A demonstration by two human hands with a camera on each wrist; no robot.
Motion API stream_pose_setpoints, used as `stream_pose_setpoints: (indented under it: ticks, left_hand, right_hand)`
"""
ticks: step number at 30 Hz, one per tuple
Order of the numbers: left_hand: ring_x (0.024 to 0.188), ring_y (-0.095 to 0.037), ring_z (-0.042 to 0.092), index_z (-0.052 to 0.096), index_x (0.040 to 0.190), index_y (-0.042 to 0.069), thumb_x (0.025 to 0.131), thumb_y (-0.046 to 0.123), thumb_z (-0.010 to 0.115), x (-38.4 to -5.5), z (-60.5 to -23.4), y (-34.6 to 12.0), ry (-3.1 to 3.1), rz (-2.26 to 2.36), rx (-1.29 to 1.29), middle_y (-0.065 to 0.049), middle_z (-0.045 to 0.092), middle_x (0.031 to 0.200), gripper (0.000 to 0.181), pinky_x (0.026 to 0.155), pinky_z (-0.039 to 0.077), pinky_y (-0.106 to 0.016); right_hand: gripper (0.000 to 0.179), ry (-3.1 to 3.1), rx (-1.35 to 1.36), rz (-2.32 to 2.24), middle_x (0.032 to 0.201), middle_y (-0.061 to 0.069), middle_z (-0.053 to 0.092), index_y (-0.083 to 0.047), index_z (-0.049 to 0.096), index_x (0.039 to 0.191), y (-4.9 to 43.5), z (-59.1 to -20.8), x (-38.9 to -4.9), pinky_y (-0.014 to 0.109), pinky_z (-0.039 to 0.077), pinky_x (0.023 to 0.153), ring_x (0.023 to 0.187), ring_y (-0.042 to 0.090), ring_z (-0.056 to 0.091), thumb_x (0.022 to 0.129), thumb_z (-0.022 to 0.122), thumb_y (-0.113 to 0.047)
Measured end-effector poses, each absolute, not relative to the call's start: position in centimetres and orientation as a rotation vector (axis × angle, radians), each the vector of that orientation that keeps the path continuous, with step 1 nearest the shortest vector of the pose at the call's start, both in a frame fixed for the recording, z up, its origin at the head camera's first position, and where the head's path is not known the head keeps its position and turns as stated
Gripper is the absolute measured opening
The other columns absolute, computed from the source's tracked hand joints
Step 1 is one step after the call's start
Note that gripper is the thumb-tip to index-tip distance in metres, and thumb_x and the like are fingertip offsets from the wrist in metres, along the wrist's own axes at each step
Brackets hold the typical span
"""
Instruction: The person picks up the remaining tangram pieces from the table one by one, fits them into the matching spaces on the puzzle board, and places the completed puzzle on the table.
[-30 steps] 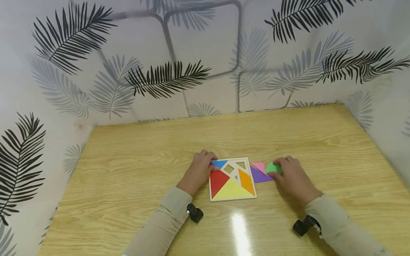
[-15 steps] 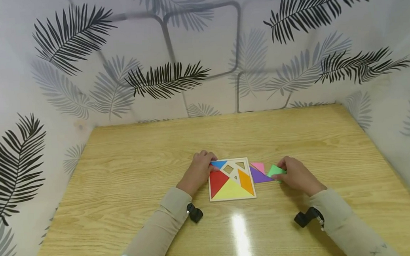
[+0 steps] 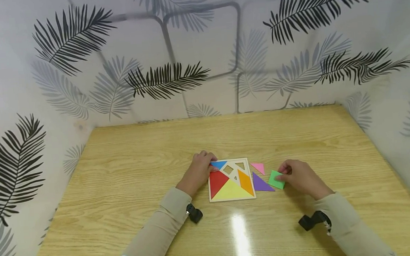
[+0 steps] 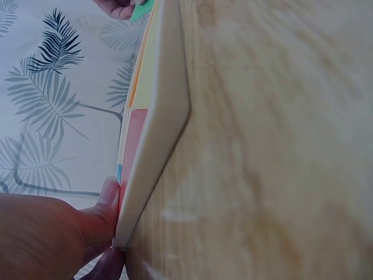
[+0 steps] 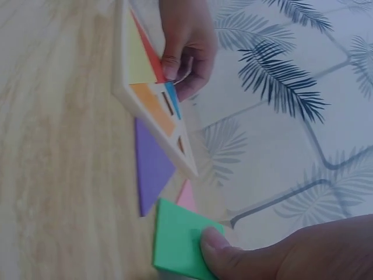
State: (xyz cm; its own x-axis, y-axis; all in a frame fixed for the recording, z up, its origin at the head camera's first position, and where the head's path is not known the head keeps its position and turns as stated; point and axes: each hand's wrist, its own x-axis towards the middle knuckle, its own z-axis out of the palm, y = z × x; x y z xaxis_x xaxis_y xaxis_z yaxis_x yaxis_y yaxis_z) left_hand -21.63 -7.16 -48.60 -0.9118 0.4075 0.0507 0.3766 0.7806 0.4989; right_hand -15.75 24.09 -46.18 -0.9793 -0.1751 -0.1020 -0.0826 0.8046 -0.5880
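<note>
My left hand (image 3: 197, 171) holds the upper left corner of a cream tangram board (image 3: 234, 170), thumb on top at the blue triangle (image 3: 220, 164). Red triangle (image 3: 217, 182), yellow triangle (image 3: 232, 191) and orange parallelogram (image 3: 245, 182) sit in the board. Its square recess and triangular recess hold no piece. To the right, my right hand (image 3: 300, 177) pinches a green square (image 3: 274, 180), the thumb lying across its face in the right wrist view. Between board and square lies a purple triangle (image 3: 261, 183); a pink triangle (image 3: 259, 168) lies behind it.
The wooden table (image 3: 149, 147) reaches back to a leaf-patterned curtain (image 3: 213, 44), which also hangs at both sides. A black wrist camera (image 3: 195, 214) is on the left sleeve, another (image 3: 309, 220) on the right.
The green square has moved toward me and turned, with the right hand pinching it. The purple triangle has slid nearer to me, apart from the pink one. The left hand and board stay.
</note>
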Motion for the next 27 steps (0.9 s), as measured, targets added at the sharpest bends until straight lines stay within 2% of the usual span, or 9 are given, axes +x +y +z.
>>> stream_pose_setpoints:
  ticks: [8, 17, 27]
  left_hand:
    - [0.096, -0.020, 0.043, 0.060, 0.110, 0.011, 0.088, 0.025, 0.062, -21.5, -48.5, -7.1, 2.903, 0.785, 0.621, -0.003, 0.052, 0.102, 0.026, 0.082, 0.043, -0.028]
    - [0.094, -0.021, 0.043, 0.060, 0.110, 0.010, 0.088, 0.024, 0.062, -21.5, -48.4, -7.2, 2.906, 0.796, 0.645, -0.003, 0.053, 0.102, 0.026, 0.081, 0.043, -0.029]
    - [0.096, -0.020, 0.042, 0.060, 0.111, 0.011, 0.089, 0.024, 0.061, -21.5, -48.3, -7.2, 2.893, 0.795, 0.614, -0.002, 0.052, 0.103, 0.026, 0.083, 0.042, -0.028]
  right_hand:
    - [0.012, 2.811, -0.258, -0.992, 0.078, 0.002, 0.056, -0.006, 0.061, 0.088, 24.9, -45.0, -15.6, 0.032, 0.041, 0.064, 0.072, 0.017, 0.049, 0.087, 0.066, -0.017]
    - [0.011, 2.812, -0.343, -1.091, 0.078, 0.000, 0.061, -0.006, 0.065, 0.089, 24.3, -45.5, -16.0, 0.030, 0.047, 0.065, 0.073, 0.015, 0.055, 0.086, 0.068, -0.015]
    - [0.017, 2.789, -0.390, -1.205, 0.079, 0.000, 0.063, -0.005, 0.067, 0.092, 22.0, -45.8, -16.3, 0.030, 0.048, 0.069, 0.077, 0.016, 0.057, 0.086, 0.068, -0.020]
